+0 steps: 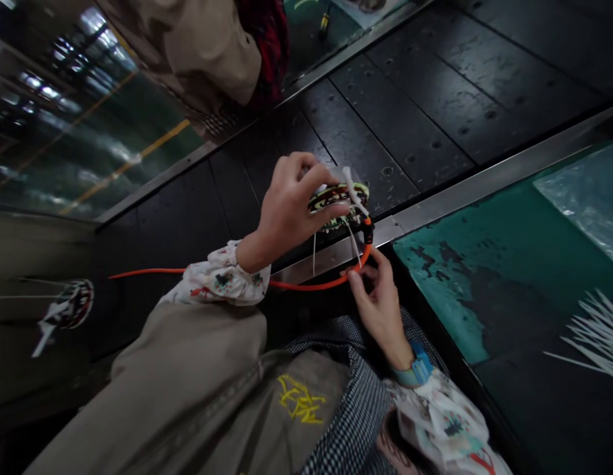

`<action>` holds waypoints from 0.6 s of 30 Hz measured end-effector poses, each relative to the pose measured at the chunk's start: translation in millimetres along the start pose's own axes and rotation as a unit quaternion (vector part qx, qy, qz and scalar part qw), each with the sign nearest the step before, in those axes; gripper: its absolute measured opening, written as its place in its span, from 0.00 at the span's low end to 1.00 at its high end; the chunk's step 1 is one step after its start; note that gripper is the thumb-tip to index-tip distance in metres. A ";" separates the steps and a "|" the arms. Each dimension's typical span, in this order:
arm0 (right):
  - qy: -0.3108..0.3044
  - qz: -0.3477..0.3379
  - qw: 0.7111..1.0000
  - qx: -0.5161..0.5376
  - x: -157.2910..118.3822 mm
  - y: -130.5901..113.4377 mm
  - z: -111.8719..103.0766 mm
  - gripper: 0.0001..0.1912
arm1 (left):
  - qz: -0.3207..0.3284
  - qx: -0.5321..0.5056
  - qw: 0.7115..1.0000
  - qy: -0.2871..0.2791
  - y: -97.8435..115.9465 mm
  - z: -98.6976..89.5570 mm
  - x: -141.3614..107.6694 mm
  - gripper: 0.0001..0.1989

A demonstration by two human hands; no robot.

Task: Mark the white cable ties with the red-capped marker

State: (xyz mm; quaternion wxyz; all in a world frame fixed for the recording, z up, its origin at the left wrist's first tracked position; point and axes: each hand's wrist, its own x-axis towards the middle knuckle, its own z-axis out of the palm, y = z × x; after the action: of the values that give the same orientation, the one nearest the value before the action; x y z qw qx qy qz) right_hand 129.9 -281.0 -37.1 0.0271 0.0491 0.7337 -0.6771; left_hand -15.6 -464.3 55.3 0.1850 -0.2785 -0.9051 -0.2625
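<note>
My left hand (291,208) is closed round the edge of a round circuit board (336,206), its thumb along the near side. White sleeving (354,191) and thin white cable ties (355,244) stick out from the board. An orange cable (306,286) with a black fitting (368,231) joins the board's right side and trails left beneath my left forearm. Below the fitting, my right hand (380,297) pinches the cable between thumb and fingers. Part of the board is hidden behind my left fingers.
A black slatted conveyor (410,125) with a metal edge runs diagonally past my hands. Several white cable ties (598,336) lie on the green work surface (459,264) at right. Another round board (73,307) is at far left. A co-worker's sleeve (212,53) shows across the conveyor.
</note>
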 end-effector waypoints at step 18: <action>-0.010 0.056 0.994 0.093 -3.2 3.9 12.9 0.32 | 0.074 0.077 0.987 -0.122 15.3 6.4 50.9 0.20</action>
State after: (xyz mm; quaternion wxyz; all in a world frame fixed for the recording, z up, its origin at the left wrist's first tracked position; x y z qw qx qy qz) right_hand 133.2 -293.6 -41.7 0.0679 0.0860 0.6635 -0.7401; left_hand -47.2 -429.1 80.4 0.1130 -0.3594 -0.9154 -0.1419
